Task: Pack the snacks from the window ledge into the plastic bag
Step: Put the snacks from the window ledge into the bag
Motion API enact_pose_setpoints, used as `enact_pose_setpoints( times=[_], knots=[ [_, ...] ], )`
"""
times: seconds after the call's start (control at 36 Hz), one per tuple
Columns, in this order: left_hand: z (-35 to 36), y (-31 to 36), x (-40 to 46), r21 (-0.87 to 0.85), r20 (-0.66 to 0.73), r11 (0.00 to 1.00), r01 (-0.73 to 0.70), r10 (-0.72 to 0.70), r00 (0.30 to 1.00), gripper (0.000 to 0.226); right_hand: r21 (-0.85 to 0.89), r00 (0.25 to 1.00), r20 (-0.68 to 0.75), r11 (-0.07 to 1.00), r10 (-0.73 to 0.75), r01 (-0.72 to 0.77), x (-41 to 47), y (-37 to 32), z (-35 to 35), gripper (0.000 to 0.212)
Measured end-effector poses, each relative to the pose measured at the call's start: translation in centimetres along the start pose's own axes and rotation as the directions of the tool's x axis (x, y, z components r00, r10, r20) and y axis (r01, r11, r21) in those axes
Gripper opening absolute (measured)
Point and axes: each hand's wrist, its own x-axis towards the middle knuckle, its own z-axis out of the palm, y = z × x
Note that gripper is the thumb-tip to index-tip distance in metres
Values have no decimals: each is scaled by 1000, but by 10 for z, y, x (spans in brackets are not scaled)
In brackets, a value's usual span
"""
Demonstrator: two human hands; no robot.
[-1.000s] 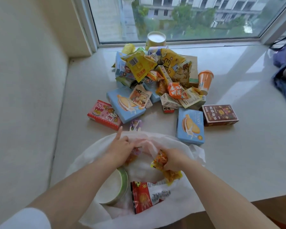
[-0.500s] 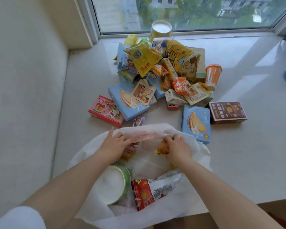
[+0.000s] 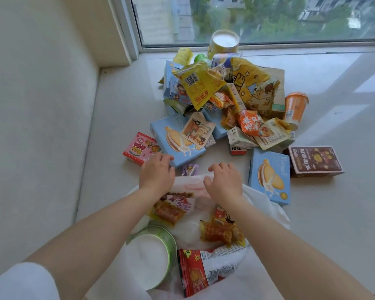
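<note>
The white plastic bag [image 3: 266, 204] lies open at the near edge of the ledge. Inside it are a green-rimmed tub [image 3: 148, 256], a red packet [image 3: 199, 271], an orange snack [image 3: 221, 232] and a purple-labelled snack [image 3: 173, 206]. My left hand [image 3: 157, 173] hovers at the bag's far rim, its loosely bent fingers over the near corner of a blue biscuit box [image 3: 175, 139] and beside a pink box [image 3: 138, 148]. My right hand [image 3: 224, 181] is over the same rim with relaxed fingers, its thumb touching the plastic. A heap of snacks [image 3: 223, 94] sits behind.
A second blue box [image 3: 270, 174] and a brown box [image 3: 315, 161] lie right of the bag. An orange cup [image 3: 294, 108] and a yellow tub [image 3: 224, 43] stand by the heap, a small purple sweet [image 3: 189, 169] between my hands. The wall closes the left side, the window the back.
My right hand let the orange snack drop into the bag. Both hands then moved forward from inside the bag to its far rim.
</note>
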Motion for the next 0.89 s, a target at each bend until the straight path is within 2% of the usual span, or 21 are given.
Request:
enact_pose_setpoints(
  times=[0.06,0.11,0.22,0.25,0.31,0.44,0.56,0.64,0.72,0.81,0.89],
  knots=[
    [-5,-5,15,-23,61,992,128,-126,990,37,66,996,55,995,74,-77,18,-9,3,40],
    [-6,-17,30,59,151,988,139,-147,978,49,108,987,99,985,125,-136,33,-19,5,42],
    [-3,-48,58,225,384,974,38,-125,915,100,194,939,248,937,239,-290,59,-34,25,48],
    [-2,-55,63,264,442,964,-12,-110,890,106,210,920,280,918,274,-337,63,-38,30,50],
    [-2,-64,72,365,509,923,-126,-84,856,104,236,886,317,876,339,-420,67,-45,39,59],
    [-4,-77,96,511,447,826,-236,-21,894,91,273,839,344,810,421,-518,71,-55,54,74],
    [0,-91,111,536,468,772,-340,64,881,106,279,820,346,784,456,-554,74,-56,65,72],
    [2,-100,115,493,464,783,-380,133,876,109,300,813,327,763,481,-572,73,-55,70,67],
    [1,-108,107,419,428,840,-345,153,891,108,344,805,348,733,481,-587,71,-52,70,63],
    [2,-116,92,405,406,865,-297,121,906,109,479,753,419,582,507,-658,68,-45,62,50],
    [0,-120,74,439,401,871,-220,29,916,111,642,763,412,436,498,-631,59,-37,49,44]
  ],
)
